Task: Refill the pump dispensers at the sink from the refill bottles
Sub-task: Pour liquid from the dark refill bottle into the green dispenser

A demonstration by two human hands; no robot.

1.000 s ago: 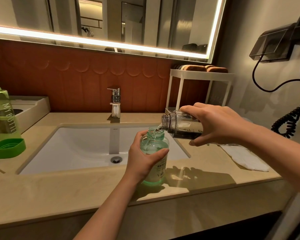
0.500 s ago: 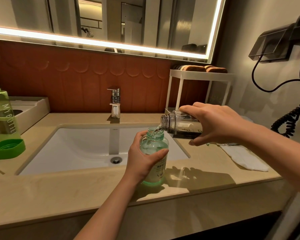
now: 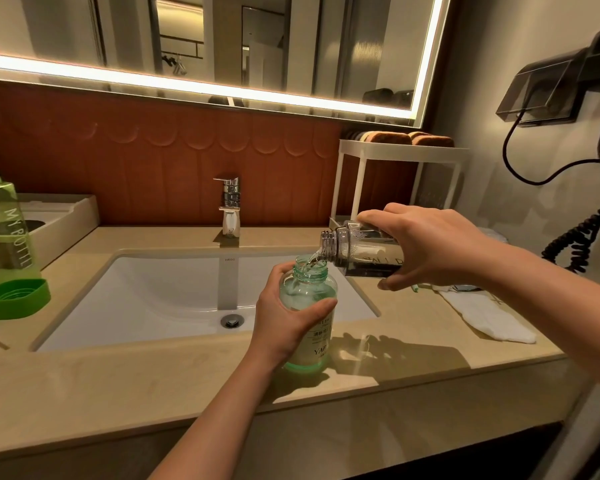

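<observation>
A person's left hand (image 3: 281, 323) is wrapped around a green-tinted dispenser bottle (image 3: 307, 289), thumb across its front, the bottle standing upright with no pump on the front edge of the countertop (image 3: 136, 386) just right of the sink basin (image 3: 146, 292); the right hand (image 3: 430, 244) is clamped around a clear refill bottle (image 3: 361, 245) tipped nearly level, its open neck just above the dispenser's mouth; a thin clear stream (image 3: 314, 260) runs from one into the other; the level inside the dispenser cannot be told. At far left stands a large green bottle (image 3: 0, 223), its green cap (image 3: 14, 298) off and lying before it. A chrome tap (image 3: 230, 202) rises behind the basin; a white cloth (image 3: 485, 320) lies on the right of the beige counter; a white rack (image 3: 402, 150) holds brown folded towels beneath a lit mirror (image 3: 291, 39); a coiled black cord (image 3: 582, 237) hangs on the right wall.
</observation>
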